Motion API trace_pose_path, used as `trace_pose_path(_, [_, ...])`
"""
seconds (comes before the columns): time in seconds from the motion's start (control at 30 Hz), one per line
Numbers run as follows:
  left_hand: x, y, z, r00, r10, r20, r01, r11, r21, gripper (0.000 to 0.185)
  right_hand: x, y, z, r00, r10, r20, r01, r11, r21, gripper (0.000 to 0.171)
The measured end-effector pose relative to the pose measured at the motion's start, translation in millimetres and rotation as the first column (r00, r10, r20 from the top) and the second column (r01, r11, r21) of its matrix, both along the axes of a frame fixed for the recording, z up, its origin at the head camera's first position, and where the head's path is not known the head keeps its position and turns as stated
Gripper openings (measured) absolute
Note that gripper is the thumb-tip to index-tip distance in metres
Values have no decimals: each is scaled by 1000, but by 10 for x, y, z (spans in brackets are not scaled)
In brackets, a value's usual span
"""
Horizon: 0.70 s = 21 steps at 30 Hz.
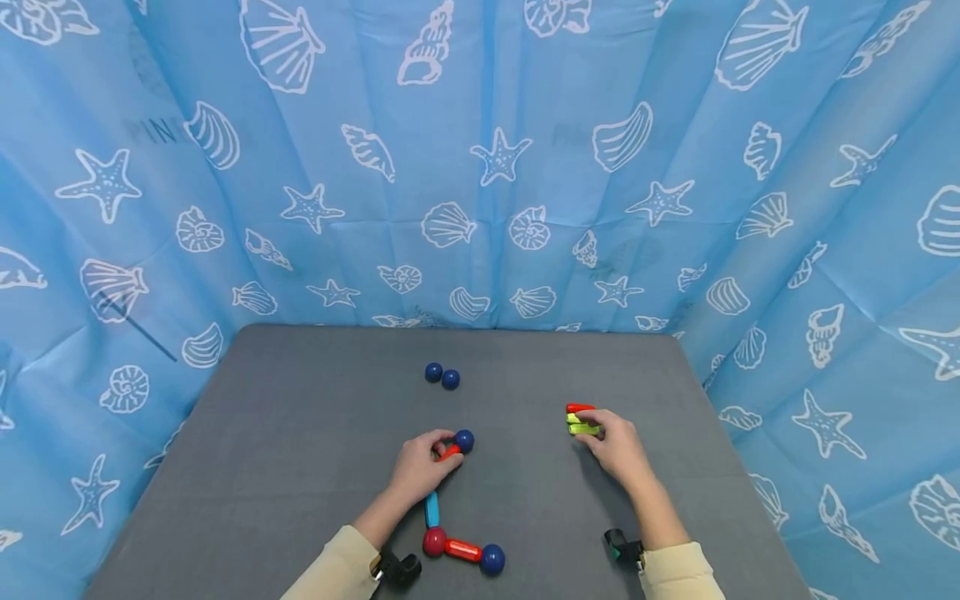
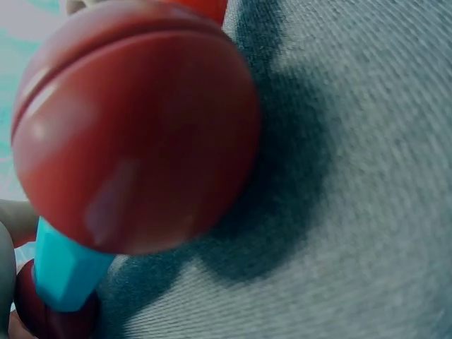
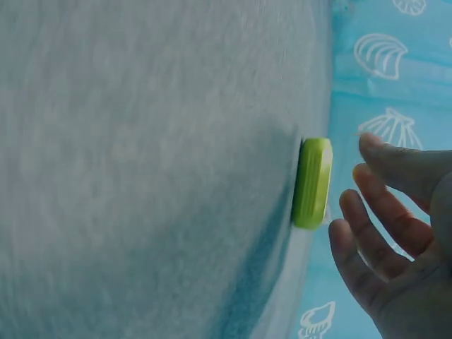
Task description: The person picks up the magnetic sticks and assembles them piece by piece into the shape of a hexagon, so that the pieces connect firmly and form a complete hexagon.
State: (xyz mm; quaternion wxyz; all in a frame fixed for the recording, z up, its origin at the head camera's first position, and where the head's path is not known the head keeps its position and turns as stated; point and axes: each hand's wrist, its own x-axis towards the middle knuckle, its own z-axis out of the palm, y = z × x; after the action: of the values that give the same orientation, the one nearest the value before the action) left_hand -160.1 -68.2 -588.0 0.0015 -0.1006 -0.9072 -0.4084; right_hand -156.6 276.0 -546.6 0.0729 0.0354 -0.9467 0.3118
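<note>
Two hands on a grey table. Left hand: pinches a short red rod tipped with a blue ball, mid-table. Right hand: fingers loosely spread, just beside stacked red and green rods. Two loose blue balls lie farther back.

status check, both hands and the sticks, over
Left hand pinches red stick tipped with blue ball. Right hand open beside green sticks. Nothing in the way.
</note>
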Motion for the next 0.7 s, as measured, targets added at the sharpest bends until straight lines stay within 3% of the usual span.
trace_pose_path(0.3, [-12,6,26,1000,-31,-3,31,999,-12,35,-25,81,8,997,-29,71,25,998,63,28])
trace_pose_path(0.7, [24,9,25,1000,-18,-1,18,999,-45,34,-31,78,-14,992,-30,126,11,989,145,25])
